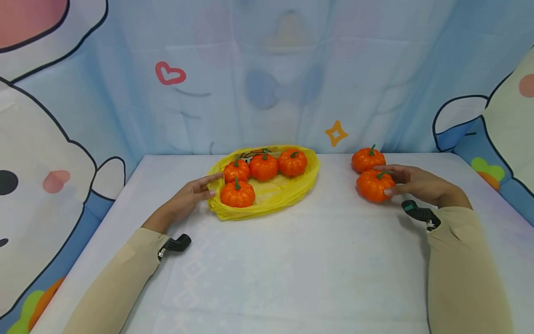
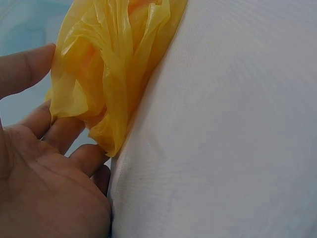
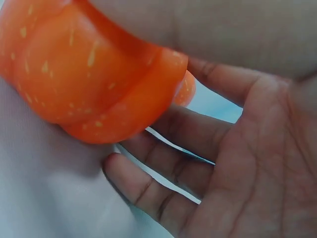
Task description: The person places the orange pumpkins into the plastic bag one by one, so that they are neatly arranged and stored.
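Note:
My right hand [image 1: 415, 185] holds a small orange toy pumpkin [image 1: 372, 186] with a green stem, thumb on its near side and fingers around the far side. Close up, the same pumpkin [image 3: 94, 74] fills the upper left of the right wrist view, low over the white surface. A second pumpkin [image 1: 365, 160] sits just behind it. On the left, my left hand [image 1: 187, 199] touches the side of a yellow plastic bag [image 1: 275, 204], fingers spread and relaxed. Several similar pumpkins [image 1: 238, 194] lie inside the bag's opened mouth. Crinkled bag plastic [image 2: 119, 64] rests against the left fingertips.
A white-covered table [image 1: 308, 269] lies beneath everything. Behind its far edge hangs a light blue printed curtain [image 1: 367, 69]. Wrist cameras [image 1: 177, 243] are strapped over both beige sleeves [image 1: 463, 269].

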Demonstrator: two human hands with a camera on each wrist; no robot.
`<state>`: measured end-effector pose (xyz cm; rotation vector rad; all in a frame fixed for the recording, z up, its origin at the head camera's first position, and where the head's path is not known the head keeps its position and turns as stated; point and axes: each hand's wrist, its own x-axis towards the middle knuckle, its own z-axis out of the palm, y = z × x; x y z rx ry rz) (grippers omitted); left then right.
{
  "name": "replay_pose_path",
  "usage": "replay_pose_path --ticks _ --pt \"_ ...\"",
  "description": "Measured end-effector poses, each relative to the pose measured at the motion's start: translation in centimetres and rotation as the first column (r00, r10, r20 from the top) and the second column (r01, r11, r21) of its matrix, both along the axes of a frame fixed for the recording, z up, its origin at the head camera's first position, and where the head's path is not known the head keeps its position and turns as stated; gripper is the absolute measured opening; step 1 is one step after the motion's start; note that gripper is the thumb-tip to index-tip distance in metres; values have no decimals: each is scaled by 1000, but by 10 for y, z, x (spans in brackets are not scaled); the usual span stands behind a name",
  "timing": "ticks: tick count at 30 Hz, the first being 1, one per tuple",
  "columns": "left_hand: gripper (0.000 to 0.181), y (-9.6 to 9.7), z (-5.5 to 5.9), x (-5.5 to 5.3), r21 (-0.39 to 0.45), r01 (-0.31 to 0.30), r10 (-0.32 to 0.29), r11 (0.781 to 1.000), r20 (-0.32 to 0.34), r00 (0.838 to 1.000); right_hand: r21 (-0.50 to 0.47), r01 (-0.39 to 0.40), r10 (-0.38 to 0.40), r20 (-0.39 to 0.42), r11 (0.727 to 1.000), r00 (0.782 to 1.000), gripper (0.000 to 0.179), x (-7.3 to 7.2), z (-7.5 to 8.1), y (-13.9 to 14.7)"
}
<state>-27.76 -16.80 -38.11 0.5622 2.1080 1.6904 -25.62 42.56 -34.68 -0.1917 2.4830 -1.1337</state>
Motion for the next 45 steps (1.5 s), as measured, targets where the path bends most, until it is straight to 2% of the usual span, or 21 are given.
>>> replay_pose_path --ticks 4,7,11,14,18,23,26,29,32,35,38,42,45 --pt "60 0 0 1 6 -2 2 1000 11 1000 21 0 0 -23 1000 1000 79 2 2 0" --pt "60 0 0 1 10 2 -2 1000 13 1000 38 -30 31 -33 999 999 75 4 7 -3" --pt "60 1 0 0 6 4 -4 1000 8 1000 74 -78 83 -62 994 995 72 6 18 -10" --pt "60 1 0 -1 2 3 -3 1000 5 1000 82 -84 92 -106 993 990 71 8 29 -22" --pt "60 1 0 -1 2 3 -3 1000 2 1000 37 -93 98 -180 995 979 69 5 40 -51" --pt "60 -1 0 0 9 5 -5 1000 -4 1000 -98 -187 161 -225 977 961 68 -1 45 -111" --pt "60 -2 1 1 10 7 -7 1000 -10 1000 -176 -222 176 -245 959 954 68 -3 41 -153" --pt "60 -1 1 2 7 4 -4 1000 -7 1000 -222 -172 113 -256 960 960 70 -3 33 -192" --pt "60 0 2 2 4 3 -3 1000 -2 1000 -273 -81 8 -259 959 966 72 -2 23 -221" --pt "60 1 3 2 4 6 -6 1000 -1 1000 -306 -1 -84 -266 952 960 72 0 13 -238" --pt "60 2 4 2 -3 3 -3 1000 0 1000 -337 34 -131 -269 941 954 73 1 3 -247" --pt "60 2 4 2 -6 -3 3 1000 3 1000 -353 23 -131 -284 936 950 74 0 -9 -257" --pt "60 2 4 2 -4 -2 2 1000 0 1000 -361 8 -111 -265 932 958 71 1 -13 -262"
